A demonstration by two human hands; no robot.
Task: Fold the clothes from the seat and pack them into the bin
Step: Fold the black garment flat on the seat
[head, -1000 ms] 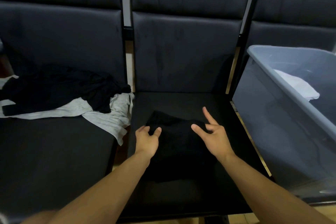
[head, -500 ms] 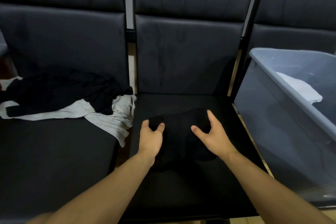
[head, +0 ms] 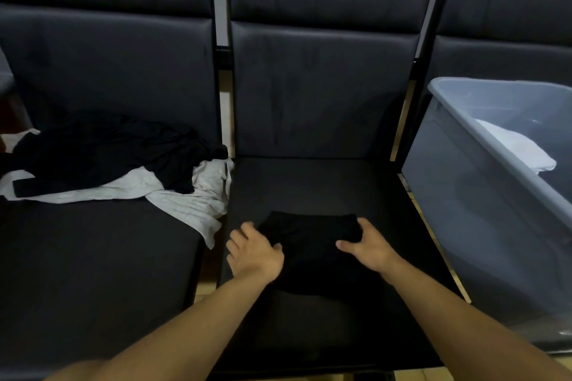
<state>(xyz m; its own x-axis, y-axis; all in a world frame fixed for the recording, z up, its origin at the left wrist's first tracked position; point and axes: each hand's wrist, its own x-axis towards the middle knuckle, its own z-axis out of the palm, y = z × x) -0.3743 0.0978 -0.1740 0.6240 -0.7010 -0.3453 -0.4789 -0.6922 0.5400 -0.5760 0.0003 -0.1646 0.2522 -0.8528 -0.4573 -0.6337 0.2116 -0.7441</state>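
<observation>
A black garment (head: 309, 241), folded into a compact rectangle, lies on the middle seat (head: 309, 182). My left hand (head: 255, 254) grips its left edge, thumb on top of the cloth. My right hand (head: 368, 246) grips its right edge, thumb lying across the fabric and fingers curled at the far right corner. The grey plastic bin (head: 464, 124) stands on the seat to the right, with a folded white garment (head: 520, 148) inside it.
On the left seat (head: 93, 257) lies a loose pile: a crumpled black garment (head: 108, 148) over a light grey one (head: 192, 201) that hangs into the gap between the seats. Dark seat backs rise behind.
Both hands pulled the garment's far part toward me and folded it over, leaving a smaller, flatter rectangle. The hands now sit at its left and right sides, nearer to me.
</observation>
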